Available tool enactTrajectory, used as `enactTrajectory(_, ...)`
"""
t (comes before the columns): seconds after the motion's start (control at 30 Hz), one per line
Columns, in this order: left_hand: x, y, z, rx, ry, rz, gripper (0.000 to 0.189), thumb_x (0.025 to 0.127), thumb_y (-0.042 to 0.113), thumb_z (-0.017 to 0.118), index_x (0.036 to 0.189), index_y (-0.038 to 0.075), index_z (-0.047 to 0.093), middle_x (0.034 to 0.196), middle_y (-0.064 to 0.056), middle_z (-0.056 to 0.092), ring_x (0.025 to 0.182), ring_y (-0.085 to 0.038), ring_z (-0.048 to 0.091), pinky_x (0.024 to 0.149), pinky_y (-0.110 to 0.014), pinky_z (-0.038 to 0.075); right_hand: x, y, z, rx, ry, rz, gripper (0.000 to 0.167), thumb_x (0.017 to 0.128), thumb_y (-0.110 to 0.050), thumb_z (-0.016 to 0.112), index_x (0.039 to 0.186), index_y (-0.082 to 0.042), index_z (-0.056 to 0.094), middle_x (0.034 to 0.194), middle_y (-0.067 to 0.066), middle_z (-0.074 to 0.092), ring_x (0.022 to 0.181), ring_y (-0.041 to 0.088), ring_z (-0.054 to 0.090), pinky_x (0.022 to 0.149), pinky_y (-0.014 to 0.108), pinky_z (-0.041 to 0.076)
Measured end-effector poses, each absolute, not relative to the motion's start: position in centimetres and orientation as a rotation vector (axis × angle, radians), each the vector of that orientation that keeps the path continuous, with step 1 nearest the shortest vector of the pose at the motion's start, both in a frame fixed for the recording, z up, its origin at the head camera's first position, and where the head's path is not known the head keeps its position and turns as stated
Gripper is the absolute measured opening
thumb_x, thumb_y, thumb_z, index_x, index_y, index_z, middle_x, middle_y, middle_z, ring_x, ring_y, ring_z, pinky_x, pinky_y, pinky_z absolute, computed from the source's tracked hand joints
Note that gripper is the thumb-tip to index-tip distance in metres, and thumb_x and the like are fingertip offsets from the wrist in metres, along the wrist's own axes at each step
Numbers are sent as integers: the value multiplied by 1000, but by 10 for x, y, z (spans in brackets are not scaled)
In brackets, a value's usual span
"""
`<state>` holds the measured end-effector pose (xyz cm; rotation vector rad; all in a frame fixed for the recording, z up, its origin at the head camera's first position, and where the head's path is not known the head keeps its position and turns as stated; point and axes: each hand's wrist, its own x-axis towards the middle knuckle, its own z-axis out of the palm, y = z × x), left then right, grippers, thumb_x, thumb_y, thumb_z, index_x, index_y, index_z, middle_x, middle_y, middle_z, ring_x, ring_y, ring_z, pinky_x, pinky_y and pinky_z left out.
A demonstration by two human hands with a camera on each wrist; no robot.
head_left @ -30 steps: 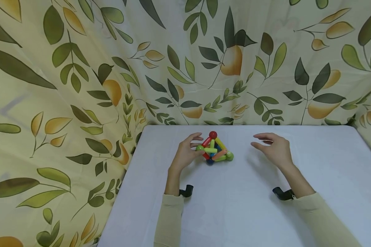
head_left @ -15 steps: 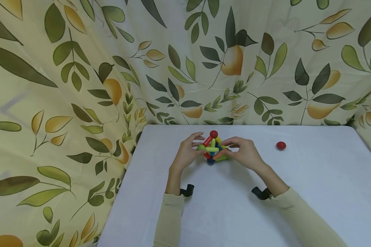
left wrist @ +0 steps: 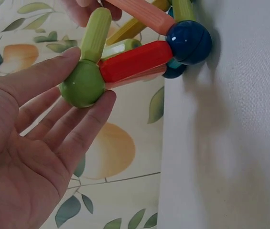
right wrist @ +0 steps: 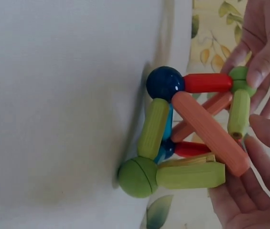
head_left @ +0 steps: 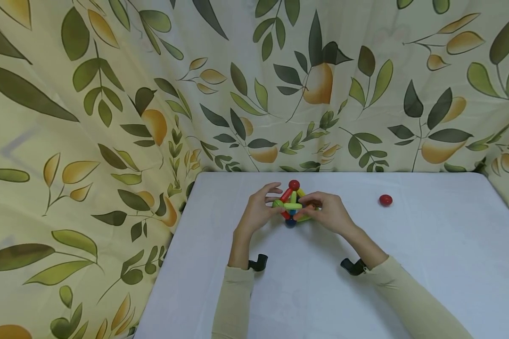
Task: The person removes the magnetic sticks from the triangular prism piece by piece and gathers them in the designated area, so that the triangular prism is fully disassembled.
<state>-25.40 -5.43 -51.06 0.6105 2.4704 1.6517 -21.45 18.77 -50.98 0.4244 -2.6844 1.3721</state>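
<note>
A frame of coloured magnetic sticks and balls point(head_left: 286, 195) stands on the table between both hands. My left hand point(head_left: 258, 210) pinches its green ball point(left wrist: 83, 83) between thumb and fingers, with a lime stick point(left wrist: 95, 36) and a red stick point(left wrist: 137, 61) attached there. My right hand point(head_left: 330, 213) grips the other side, thumb and fingers around the loose ends of the sticks. In the right wrist view a salmon stick point(right wrist: 211, 132) and a lower lime stick point(right wrist: 190, 175) reach that hand point(right wrist: 249, 205). A dark blue ball point(right wrist: 166, 82) and another green ball point(right wrist: 138, 177) form lower corners.
A single red ball point(head_left: 385, 200) lies on the white table point(head_left: 428, 245), right of the right hand. Behind and to the left hangs a leaf-and-fruit patterned curtain point(head_left: 365, 141). Small black wrist mounts point(head_left: 353, 267) sit near both sleeves.
My right hand has moved left from beside the frame onto its right side. The red ball now shows on the table where that hand was. My left hand has barely moved.
</note>
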Motion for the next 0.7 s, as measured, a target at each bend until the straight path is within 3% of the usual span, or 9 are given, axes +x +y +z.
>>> enactTrajectory(0.23,-254,-50,-513,617,2406,1681,76,83,2,87,148,27,56,136,-12,65,117,-24,70,87,-27,60,-216,186,-515,421,-2717,1322,25,90,-12,83,114,-6,78,90,2,74,75,17,59,63,28,46)
enactTrajectory(0.43,-252,-45,-513,619,2431,1673,74,83,3,88,147,24,57,136,-14,65,117,-28,70,90,-26,59,-216,186,-514,403,-2704,1321,22,89,-9,83,111,-7,79,88,2,75,74,17,61,62,29,47)
enactTrajectory(0.7,-252,-40,-514,609,2512,1616,73,83,6,89,147,21,58,134,-11,67,115,-24,71,90,-25,59,-218,189,-516,386,-2715,1321,22,90,-10,82,112,-7,80,93,4,76,76,18,59,64,31,45)
